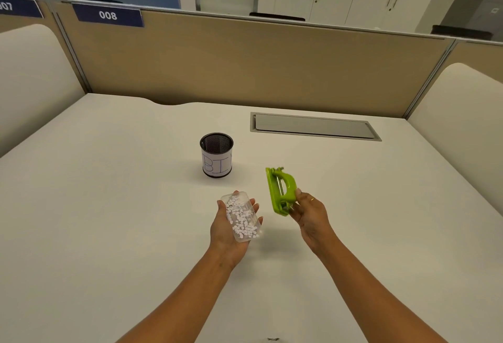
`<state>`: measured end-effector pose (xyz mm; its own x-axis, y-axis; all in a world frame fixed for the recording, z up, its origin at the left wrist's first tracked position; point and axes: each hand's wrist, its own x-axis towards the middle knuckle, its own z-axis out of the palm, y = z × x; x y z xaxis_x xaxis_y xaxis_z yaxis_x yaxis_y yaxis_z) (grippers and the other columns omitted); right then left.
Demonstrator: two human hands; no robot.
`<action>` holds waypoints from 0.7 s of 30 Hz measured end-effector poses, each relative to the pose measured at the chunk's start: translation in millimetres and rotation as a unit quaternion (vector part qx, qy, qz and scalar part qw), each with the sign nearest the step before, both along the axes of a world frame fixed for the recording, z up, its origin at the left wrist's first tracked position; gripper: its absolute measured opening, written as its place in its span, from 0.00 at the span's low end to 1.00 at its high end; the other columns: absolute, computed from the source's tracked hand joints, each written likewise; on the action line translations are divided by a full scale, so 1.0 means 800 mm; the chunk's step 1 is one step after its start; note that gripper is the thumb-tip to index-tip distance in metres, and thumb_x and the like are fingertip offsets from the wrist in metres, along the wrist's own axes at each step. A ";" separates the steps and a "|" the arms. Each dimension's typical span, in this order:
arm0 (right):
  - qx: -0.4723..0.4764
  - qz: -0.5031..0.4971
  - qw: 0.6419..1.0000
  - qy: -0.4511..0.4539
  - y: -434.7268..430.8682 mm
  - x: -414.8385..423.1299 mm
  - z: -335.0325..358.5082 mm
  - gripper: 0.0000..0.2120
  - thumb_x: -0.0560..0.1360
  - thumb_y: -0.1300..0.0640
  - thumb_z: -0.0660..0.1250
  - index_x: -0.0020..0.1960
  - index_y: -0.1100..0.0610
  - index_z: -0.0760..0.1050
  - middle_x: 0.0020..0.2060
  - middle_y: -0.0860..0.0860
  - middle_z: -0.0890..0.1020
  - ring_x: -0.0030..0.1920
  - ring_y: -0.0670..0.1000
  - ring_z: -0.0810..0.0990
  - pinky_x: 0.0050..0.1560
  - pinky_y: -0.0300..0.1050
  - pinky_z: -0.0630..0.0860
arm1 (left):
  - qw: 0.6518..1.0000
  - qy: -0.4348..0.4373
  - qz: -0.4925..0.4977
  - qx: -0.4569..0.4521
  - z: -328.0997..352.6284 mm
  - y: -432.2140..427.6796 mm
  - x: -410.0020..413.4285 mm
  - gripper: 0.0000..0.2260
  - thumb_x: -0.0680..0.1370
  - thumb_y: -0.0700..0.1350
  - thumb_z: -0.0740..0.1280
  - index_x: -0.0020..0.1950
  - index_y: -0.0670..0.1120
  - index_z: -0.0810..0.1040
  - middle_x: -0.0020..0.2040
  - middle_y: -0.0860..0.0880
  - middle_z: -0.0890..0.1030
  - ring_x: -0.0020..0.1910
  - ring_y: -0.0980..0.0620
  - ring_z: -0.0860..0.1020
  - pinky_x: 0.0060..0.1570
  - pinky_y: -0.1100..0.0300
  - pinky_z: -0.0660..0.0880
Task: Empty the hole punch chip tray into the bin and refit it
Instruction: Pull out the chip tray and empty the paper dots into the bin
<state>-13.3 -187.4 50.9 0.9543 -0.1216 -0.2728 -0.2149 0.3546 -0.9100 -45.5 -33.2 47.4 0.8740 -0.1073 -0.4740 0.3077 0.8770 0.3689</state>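
Observation:
A clear plastic chip tray (243,216) full of white paper dots lies open side up in my left hand (227,229), held above the desk. My right hand (309,213) grips the near end of a green hole punch (280,190), tilted on its side and lifted off the desk, apart from the tray. A black mesh bin (217,155) with a white paper label reading "BIN" stands upright beyond my left hand, a short way from the tray.
The white desk (109,206) is bounded by tan partition panels (245,62) at the back and cream side dividers. A grey cable hatch (313,126) sits flush in the desk at the back right. A small dark scrap (273,339) lies at the near edge.

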 end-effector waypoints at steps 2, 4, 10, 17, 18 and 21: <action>-0.115 -0.012 0.993 0.009 -0.006 0.004 -0.019 0.10 0.77 0.57 0.61 0.38 0.58 0.73 0.41 0.56 0.79 0.44 0.54 0.79 0.50 0.46 0.80 | 1.000 0.000 0.002 0.000 0.002 0.001 -0.001 0.20 0.81 0.57 0.48 0.49 0.49 0.76 0.47 0.44 0.78 0.46 0.48 0.76 0.48 0.52 0.71; -0.203 -0.031 0.978 0.035 -0.011 0.006 -0.029 0.08 0.76 0.55 0.63 0.42 0.58 0.74 0.46 0.56 0.78 0.48 0.55 0.76 0.55 0.51 0.76 | 1.000 0.001 0.002 0.002 0.003 0.001 -0.001 0.20 0.81 0.57 0.47 0.49 0.49 0.76 0.47 0.44 0.78 0.46 0.49 0.76 0.47 0.53 0.72; -0.310 -0.071 0.946 0.061 -0.019 0.010 -0.034 0.08 0.76 0.54 0.63 0.44 0.59 0.72 0.43 0.54 0.75 0.44 0.54 0.73 0.46 0.45 0.67 | 1.000 -0.002 -0.002 0.015 0.003 0.002 -0.001 0.20 0.81 0.57 0.47 0.54 0.50 0.75 0.48 0.45 0.78 0.47 0.49 0.76 0.47 0.53 0.72; -0.345 -0.082 0.932 0.077 -0.032 0.015 -0.041 0.08 0.77 0.56 0.63 0.43 0.60 0.72 0.44 0.55 0.75 0.43 0.55 0.72 0.43 0.45 0.67 | 1.000 0.001 -0.003 0.022 0.006 0.002 -0.003 0.20 0.81 0.57 0.47 0.52 0.49 0.75 0.48 0.45 0.78 0.47 0.49 0.76 0.48 0.53 0.72; -0.339 -0.083 0.934 0.079 -0.033 0.014 -0.042 0.08 0.77 0.56 0.63 0.43 0.61 0.72 0.44 0.56 0.74 0.43 0.55 0.72 0.41 0.45 0.68 | 1.000 0.001 -0.003 0.023 0.006 0.002 -0.003 0.20 0.81 0.57 0.47 0.52 0.49 0.75 0.48 0.45 0.78 0.47 0.49 0.76 0.48 0.53 0.72; -0.333 -0.087 0.935 0.088 -0.034 0.012 -0.044 0.08 0.77 0.58 0.62 0.43 0.62 0.71 0.43 0.56 0.74 0.42 0.55 0.72 0.36 0.43 0.68 | 1.000 0.001 -0.004 0.026 0.008 0.002 -0.003 0.21 0.81 0.57 0.47 0.50 0.49 0.76 0.48 0.45 0.78 0.47 0.49 0.76 0.56 0.51 0.69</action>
